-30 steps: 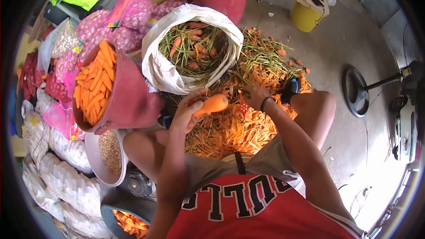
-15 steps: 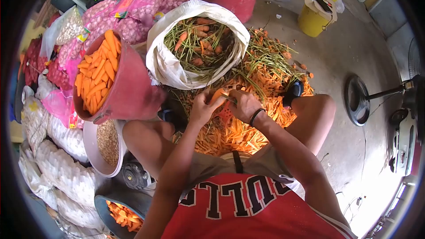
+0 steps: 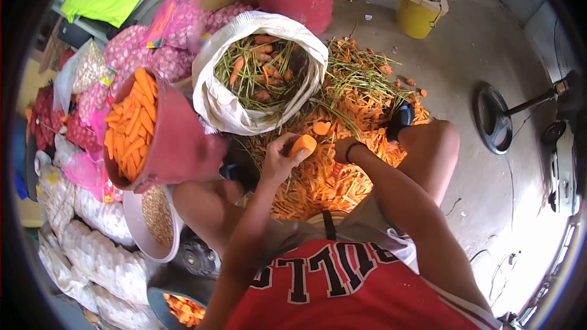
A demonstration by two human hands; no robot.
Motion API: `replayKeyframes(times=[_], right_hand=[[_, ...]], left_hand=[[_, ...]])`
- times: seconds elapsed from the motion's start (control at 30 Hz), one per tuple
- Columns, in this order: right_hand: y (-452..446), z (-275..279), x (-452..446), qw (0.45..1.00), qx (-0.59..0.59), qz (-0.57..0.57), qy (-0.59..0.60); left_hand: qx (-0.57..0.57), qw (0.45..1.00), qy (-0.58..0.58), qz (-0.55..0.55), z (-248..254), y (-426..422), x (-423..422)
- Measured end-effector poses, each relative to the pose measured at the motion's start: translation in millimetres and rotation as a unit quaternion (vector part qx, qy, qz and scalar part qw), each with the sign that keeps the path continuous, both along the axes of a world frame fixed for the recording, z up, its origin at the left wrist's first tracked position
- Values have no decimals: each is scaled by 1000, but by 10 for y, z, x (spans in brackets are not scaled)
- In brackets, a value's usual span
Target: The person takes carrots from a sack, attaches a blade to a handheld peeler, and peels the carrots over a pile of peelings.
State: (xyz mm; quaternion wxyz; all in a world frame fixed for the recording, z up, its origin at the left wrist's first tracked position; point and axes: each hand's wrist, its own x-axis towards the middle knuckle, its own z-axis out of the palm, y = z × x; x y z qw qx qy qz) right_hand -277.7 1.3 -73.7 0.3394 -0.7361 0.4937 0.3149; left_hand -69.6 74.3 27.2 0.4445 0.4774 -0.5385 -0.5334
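Observation:
My left hand (image 3: 280,155) is closed round a peeled carrot (image 3: 303,145), whose flat cut end faces up and right. A round orange carrot piece (image 3: 321,128) shows just beyond it, over the peelings. To the right, my right hand (image 3: 343,150) is lowered over the heap of peelings (image 3: 330,192); its fingers are mostly hidden, and I cannot make out what they hold. Beyond my hands stands a white sack (image 3: 211,64) of unpeeled carrots and green stalks. A tilted red bucket (image 3: 183,137) on the left is full of peeled carrots (image 3: 131,131).
Mesh bags of garlic (image 3: 125,49) and white sacks (image 3: 101,250) line the left side. Near my left knee sits a pale basin (image 3: 131,223). A dark tub (image 3: 160,305) holds more carrots. A yellow bucket (image 3: 414,19) and a black round base (image 3: 491,119) are at right.
The carrot now shows a flat cut end, and a round piece has appeared beyond it. My right hand has moved away from the carrot, to the right and down.

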Motion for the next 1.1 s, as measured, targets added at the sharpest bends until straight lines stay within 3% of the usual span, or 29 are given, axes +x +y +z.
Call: replayKeyframes(times=[0.13, 0.2, 0.3, 0.33, 0.4, 0.53, 0.6, 0.73, 0.93, 1.03, 1.1], right_hand=[[136, 442, 14, 998, 35, 28, -50], [162, 648, -168, 994, -29, 31, -98], [154, 1016, -458, 995, -63, 46, -57], [161, 1136, -566, 992, -84, 15, -94], [168, 1280, -793, 977, -127, -47, -167], [97, 1370, -980, 970, -159, -99, -153], [98, 1259, -1024, 966, -172, -125, -149], [3, 1275, -890, 961, -157, -117, -197], [-159, 1311, -580, 964, -116, -113, -209], [-204, 1299, -490, 960, -109, -107, -237], [-217, 1250, -479, 959, -105, -102, -241]], left_hand=[[105, 990, 45, 88, -56, -110, 264], [144, 973, 52, 172, -7, -352, 568], [2, 907, 318, 278, 220, -830, 1299], [-107, 885, 361, 273, 426, -1000, 1623], [-164, 765, 550, 291, 928, -1118, 1884], [-150, 856, 390, 306, 1137, -1223, 1820], [-70, 905, 315, 276, 857, -1288, 1690], [107, 946, 188, 242, 284, -1416, 1272], [215, 970, -23, 108, -293, -1829, 692], [159, 957, -241, 30, -604, -2138, 545], [48, 904, -425, 12, -822, -2356, 536]])
